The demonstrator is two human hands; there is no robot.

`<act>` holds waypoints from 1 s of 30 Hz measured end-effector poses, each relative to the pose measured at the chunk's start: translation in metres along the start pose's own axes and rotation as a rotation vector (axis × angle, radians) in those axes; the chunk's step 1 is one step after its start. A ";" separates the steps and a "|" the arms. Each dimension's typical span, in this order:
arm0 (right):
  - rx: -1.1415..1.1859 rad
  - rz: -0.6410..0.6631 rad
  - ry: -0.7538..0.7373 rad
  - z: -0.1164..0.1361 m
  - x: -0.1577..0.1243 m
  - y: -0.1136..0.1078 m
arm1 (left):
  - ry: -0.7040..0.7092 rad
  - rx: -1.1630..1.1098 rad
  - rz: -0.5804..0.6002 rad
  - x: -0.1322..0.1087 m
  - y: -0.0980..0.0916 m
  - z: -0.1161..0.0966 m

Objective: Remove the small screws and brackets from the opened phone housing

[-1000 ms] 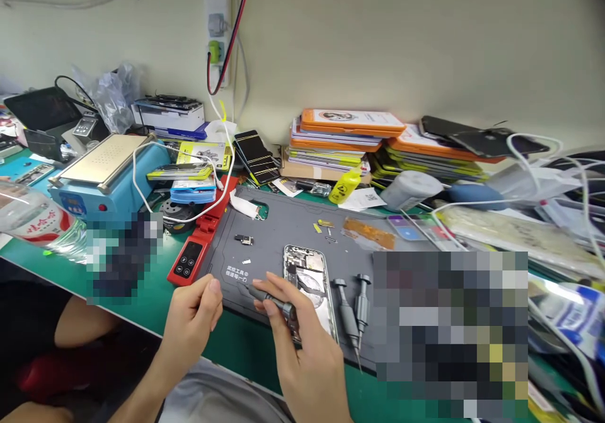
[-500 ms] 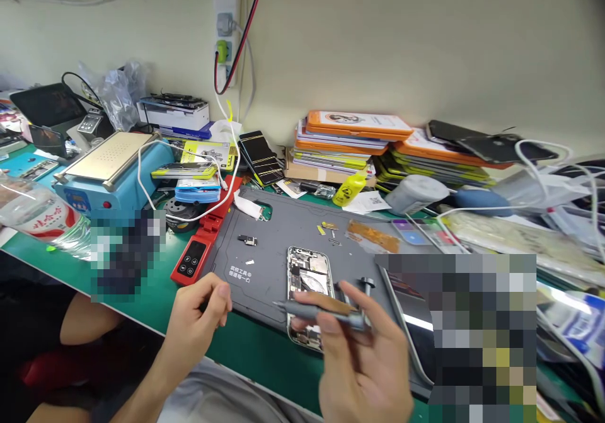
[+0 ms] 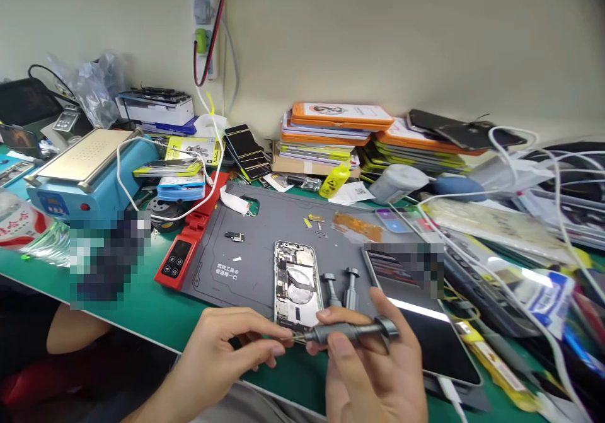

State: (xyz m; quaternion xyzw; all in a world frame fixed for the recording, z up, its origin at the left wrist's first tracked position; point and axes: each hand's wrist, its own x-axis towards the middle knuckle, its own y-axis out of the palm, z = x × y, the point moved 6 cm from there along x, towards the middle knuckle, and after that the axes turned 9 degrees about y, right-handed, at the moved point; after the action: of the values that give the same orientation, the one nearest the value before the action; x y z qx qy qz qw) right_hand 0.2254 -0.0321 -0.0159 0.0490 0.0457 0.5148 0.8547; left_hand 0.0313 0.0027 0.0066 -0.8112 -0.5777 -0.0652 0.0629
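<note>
Head view: right hand (image 3: 373, 366) had a grey precision screwdriver (image 3: 343, 333) gripped between thumb and fingers, shaft roughly level and pointing toward the left hand (image 3: 231, 347). Left fingertips gathered at the thin bit; whether they pinched it, or some tiny piece, could not be told. Opened phone (image 3: 297, 284) lay on the grey mat (image 3: 265, 215) just beyond both hands, its near end partly hidden by them. Risks, as judged: a loose left touch might have dropped anything small at the bit into the bare internals; a dip of the driver could have scraped a board or flex; a sleeve or knuckle might have nudged the two spare screwdrivers (image 3: 350, 287) just right of the phone, or scattered the small camera-like module (image 3: 234, 236) and white scrap (image 3: 237, 259). Materials: driver barrel matte, metal-looking, with a broad round cap; phone frame a pale, round-cornered rectangle around dark boards and a silvery disc; mat smooth, dull, line-printed; tablet-like screen (image 3: 425, 328) glossy, streaked with glare; amber film (image 3: 358, 226) crinkled and translucent.
</note>
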 end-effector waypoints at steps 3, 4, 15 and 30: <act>0.020 0.022 0.023 -0.003 -0.002 0.001 | 0.019 0.008 -0.009 0.000 -0.002 0.000; 0.026 0.023 0.025 -0.004 -0.002 0.002 | 0.028 0.019 -0.014 0.000 -0.003 0.000; 0.060 0.049 0.037 -0.006 -0.003 0.001 | 0.034 0.087 0.055 -0.008 -0.005 0.005; 0.132 0.025 0.115 -0.003 -0.005 0.000 | 0.070 0.160 0.077 -0.005 -0.004 -0.004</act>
State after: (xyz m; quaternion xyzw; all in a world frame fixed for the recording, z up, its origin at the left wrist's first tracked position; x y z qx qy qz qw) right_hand 0.2222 -0.0366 -0.0191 0.0762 0.1280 0.5231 0.8392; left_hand 0.0259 -0.0008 0.0096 -0.8224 -0.5469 -0.0449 0.1501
